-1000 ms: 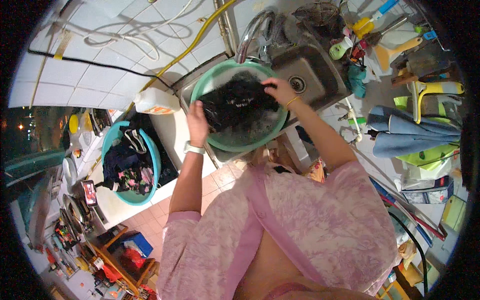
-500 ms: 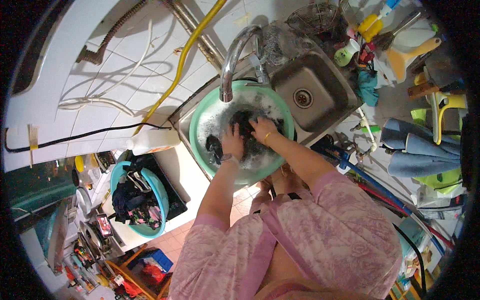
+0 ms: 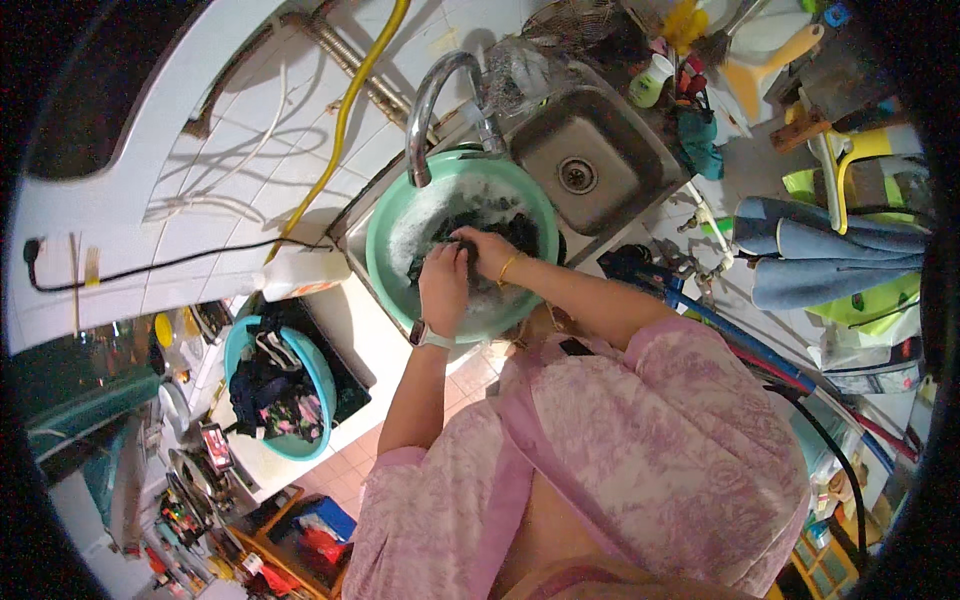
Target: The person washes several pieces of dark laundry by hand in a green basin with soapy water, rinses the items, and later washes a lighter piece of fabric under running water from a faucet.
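White-tiled wall [image 3: 240, 155] rises behind a brushed stainless-steel sink [image 3: 620, 140], whose square bowl lies bare around its round drain. Left of that bowl, on the sink unit, stands a round mint-green plastic basin [image 3: 378, 240] holding foamy water and a soaked black cloth. Farther left, an oval turquoise plastic basin [image 3: 322, 385] is heaped with dark clothes [image 3: 262, 385] and a pink floral fabric [image 3: 290, 415]. An arched chrome faucet [image 3: 420, 120] hangs over the green rim. The black cloth [image 3: 515, 235] lies crumpled, its visible length running roughly left to right; its ends cannot be made out. Both hands meet at its middle: left hand [image 3: 445, 285] and right hand [image 3: 490, 252] have fingers curled, gripping a bunch of it between them.
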A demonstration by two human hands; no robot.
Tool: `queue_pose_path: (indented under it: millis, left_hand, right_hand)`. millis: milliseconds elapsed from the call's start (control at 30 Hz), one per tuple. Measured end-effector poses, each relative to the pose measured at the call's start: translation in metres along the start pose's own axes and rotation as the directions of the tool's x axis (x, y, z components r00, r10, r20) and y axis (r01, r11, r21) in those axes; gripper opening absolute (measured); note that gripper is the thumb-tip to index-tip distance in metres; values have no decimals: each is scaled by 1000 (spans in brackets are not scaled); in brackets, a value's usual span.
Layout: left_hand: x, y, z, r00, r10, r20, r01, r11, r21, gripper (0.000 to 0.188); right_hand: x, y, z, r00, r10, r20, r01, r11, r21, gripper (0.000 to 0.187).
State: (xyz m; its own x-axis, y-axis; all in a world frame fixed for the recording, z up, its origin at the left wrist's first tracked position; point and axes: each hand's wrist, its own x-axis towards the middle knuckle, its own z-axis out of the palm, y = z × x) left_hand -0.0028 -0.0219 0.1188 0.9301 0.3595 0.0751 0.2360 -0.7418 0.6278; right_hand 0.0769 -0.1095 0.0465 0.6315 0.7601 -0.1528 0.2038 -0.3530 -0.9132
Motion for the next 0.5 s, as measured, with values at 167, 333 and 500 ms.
queue_pose_path:
  millis: [167,333,500]
  left_hand:
    - [-19,-1,-22,964,130,-231,-177,965,-195,58]
    - [-52,-68,26,967,-256,3,207,773,-599,79]
    - [-28,-61,44,848,-413,331,527,720,-451,60]
  right_hand:
    - [0,-41,-27,984,-127,-123,132,991,31,30]
    - [2,-104,-45,959,-270,-87,280,949,142,27]
    - [-13,-174,-67,925,-379,4,341,836,430,24]
